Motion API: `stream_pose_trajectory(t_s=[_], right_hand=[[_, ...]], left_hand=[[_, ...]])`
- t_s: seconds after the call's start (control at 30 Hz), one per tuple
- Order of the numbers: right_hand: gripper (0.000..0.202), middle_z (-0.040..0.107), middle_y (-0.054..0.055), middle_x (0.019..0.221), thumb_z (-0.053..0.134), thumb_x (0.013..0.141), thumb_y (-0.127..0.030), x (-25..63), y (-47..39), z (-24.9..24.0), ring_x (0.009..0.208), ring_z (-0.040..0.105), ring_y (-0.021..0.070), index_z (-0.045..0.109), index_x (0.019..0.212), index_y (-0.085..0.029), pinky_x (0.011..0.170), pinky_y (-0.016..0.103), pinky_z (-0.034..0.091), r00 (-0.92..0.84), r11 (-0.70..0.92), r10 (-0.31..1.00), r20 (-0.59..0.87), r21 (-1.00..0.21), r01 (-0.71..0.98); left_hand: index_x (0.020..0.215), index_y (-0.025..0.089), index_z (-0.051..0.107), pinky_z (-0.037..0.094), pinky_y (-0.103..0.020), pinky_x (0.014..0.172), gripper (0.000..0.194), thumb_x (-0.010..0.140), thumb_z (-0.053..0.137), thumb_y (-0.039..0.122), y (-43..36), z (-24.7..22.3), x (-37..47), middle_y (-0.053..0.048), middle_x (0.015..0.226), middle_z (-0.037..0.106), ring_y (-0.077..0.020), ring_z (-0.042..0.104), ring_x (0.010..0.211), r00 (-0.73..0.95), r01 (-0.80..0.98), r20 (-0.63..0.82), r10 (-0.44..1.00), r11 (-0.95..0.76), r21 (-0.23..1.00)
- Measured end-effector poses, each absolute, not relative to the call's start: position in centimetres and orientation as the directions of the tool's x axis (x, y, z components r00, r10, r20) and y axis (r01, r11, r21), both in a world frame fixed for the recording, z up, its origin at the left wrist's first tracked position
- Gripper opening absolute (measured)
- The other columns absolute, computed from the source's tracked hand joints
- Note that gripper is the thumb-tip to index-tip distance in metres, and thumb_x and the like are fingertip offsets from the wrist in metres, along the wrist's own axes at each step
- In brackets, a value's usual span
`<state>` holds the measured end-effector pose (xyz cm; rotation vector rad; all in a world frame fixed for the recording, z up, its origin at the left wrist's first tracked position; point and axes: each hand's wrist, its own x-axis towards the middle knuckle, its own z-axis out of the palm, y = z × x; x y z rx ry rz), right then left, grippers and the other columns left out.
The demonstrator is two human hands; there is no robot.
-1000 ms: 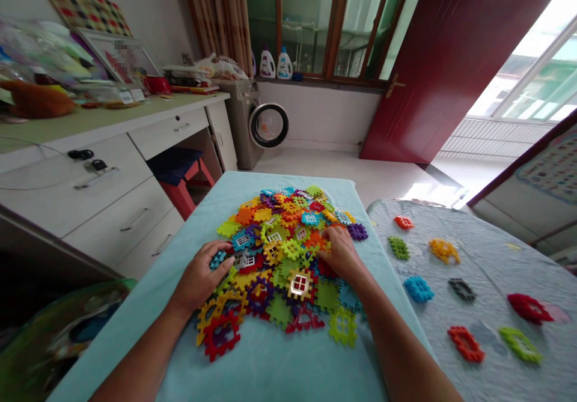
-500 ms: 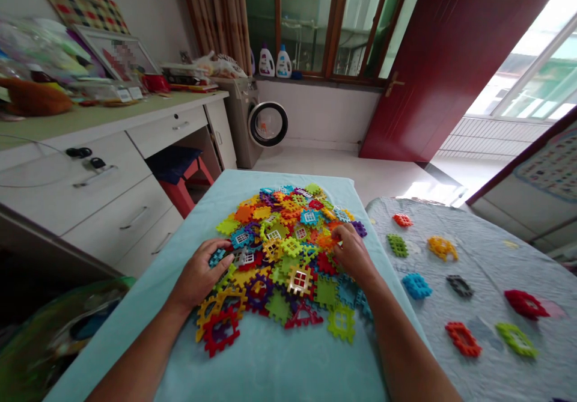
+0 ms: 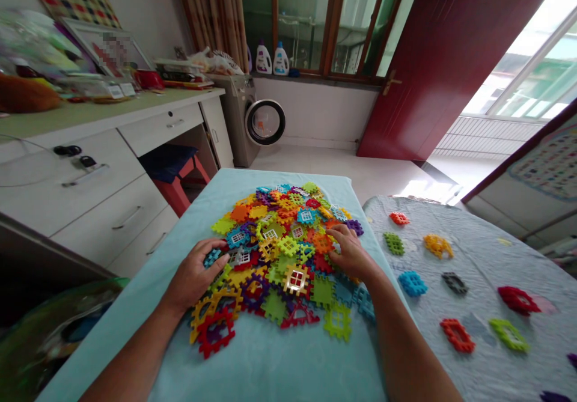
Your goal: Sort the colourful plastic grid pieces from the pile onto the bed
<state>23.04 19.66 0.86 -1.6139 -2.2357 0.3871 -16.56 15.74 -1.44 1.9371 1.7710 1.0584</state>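
A broad pile of colourful interlocking plastic pieces [image 3: 288, 246] lies on the light-blue cloth of the table [image 3: 270, 366]. At the pile's left edge, my left hand [image 3: 196, 270] is curved with thumb and fingers apart around a small blue piece [image 3: 211, 258]; it rests against the pieces there. My right hand [image 3: 351, 252] lies at the pile's right side, thumb and fingers apart, its fingertips at an orange piece [image 3: 322, 243]. A gold window piece [image 3: 296, 279] sits near the front, and a red square frame [image 3: 216, 333] lies at the front left.
On the right, a second cloth-covered table [image 3: 478, 240] bears separate groups of joined pieces, among them a blue one [image 3: 412, 283] and a yellow one [image 3: 438, 246]. A stool [image 3: 171, 164], a cabinet [image 3: 103, 179] and a washing machine [image 3: 238, 119] stand beyond to the left.
The camera view has shifted slightly, moving the scene a little to the left. My right hand's fingers have spread a bit over the orange pieces; my left hand stays at the same place.
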Motion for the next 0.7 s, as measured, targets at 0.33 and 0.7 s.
stream_pose_trajectory(t_s=[0.33, 0.7], right_hand=[[0.055, 0.055, 0.010, 0.126, 0.060, 0.067, -0.012, 23.07, 19.64, 1.45, 0.114, 0.049, 0.0258, 0.061, 0.121, -0.019, 0.100, 0.041, 0.041, -0.297, 0.288, 0.953, 0.060, -0.482, 0.828], [0.063, 0.054, 0.009, 0.131, 0.058, 0.064, -0.005, 22.69, 19.24, 1.65, 0.114, 0.049, 0.0278, 0.063, 0.123, -0.025, 0.099, 0.043, 0.041, -0.376, 0.368, 0.924, 0.075, -0.451, 0.814]], left_hand=[[0.107, 0.023, 0.067, 0.044, -0.044, 0.109, 0.047, 0.083, 0.058, 0.062, 15.82, -1.82, -16.93, -0.008, 0.120, 0.065, -0.0268, 0.061, 0.115, -0.034, 0.715, 0.289, 0.957, -0.178, 0.676], [0.107, 0.023, 0.068, 0.045, -0.043, 0.108, 0.046, 0.083, 0.058, 0.061, 15.75, -1.61, -16.87, -0.008, 0.119, 0.066, -0.0267, 0.062, 0.114, -0.034, 0.731, 0.305, 0.952, -0.184, 0.657]])
